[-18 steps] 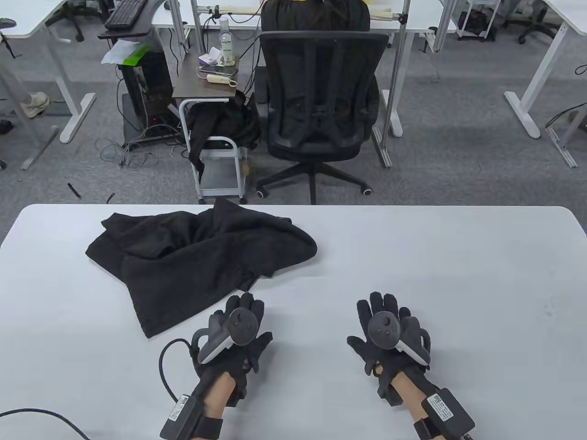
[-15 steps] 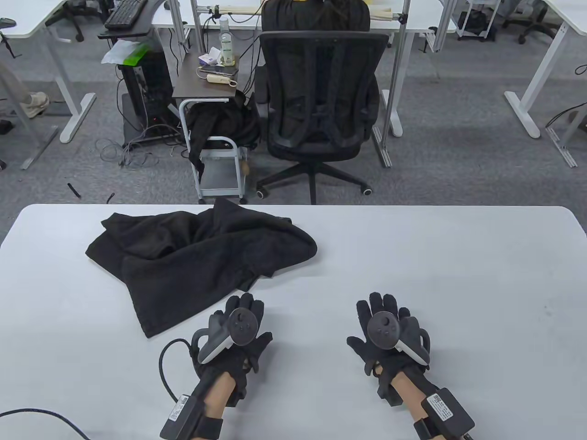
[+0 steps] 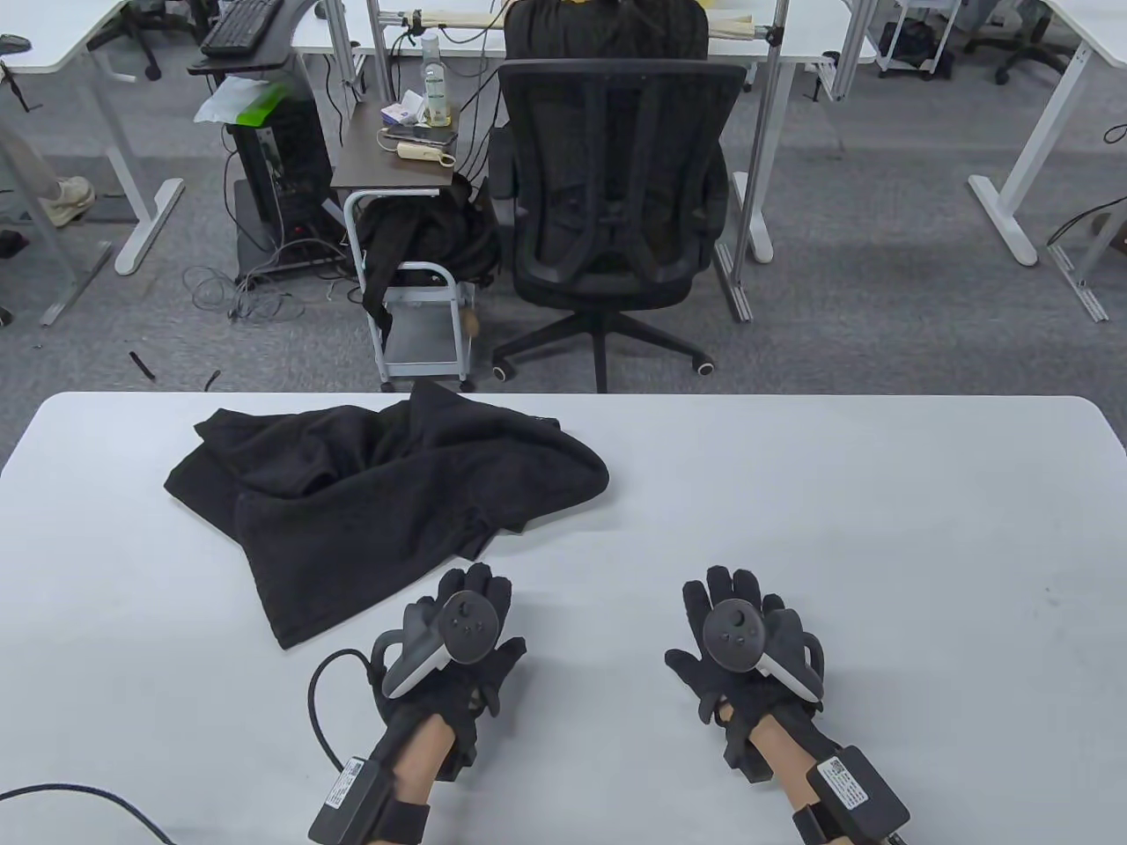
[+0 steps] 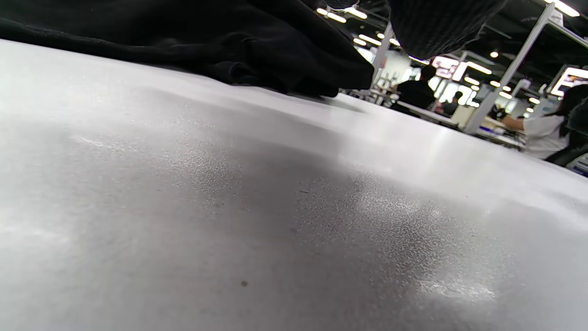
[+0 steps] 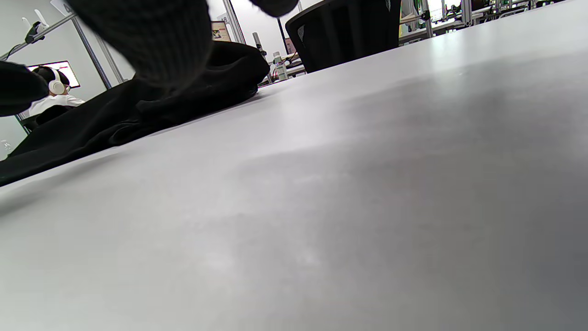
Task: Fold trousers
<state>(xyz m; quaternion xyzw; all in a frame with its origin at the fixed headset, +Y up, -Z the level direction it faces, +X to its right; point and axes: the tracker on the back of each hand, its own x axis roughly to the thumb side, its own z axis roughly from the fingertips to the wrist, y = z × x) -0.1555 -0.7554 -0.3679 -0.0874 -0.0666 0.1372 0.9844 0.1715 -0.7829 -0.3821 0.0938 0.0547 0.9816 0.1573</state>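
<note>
Black trousers point(image 3: 379, 493) lie crumpled in a heap on the left half of the white table point(image 3: 792, 493). They also show in the left wrist view point(image 4: 206, 41) and in the right wrist view point(image 5: 138, 110). My left hand point(image 3: 467, 616) lies palm down on the table, fingers spread, just in front of the trousers' near edge and not touching them. My right hand point(image 3: 735, 616) lies palm down with fingers spread on bare table to the right, well apart from the trousers. Both hands hold nothing.
A black office chair point(image 3: 616, 202) and a small cart point(image 3: 414, 264) with dark cloth stand beyond the table's far edge. A black cable point(image 3: 321, 704) runs from my left wrist across the table's near left part.
Both hands have shifted only very slightly; the trousers have not moved.
</note>
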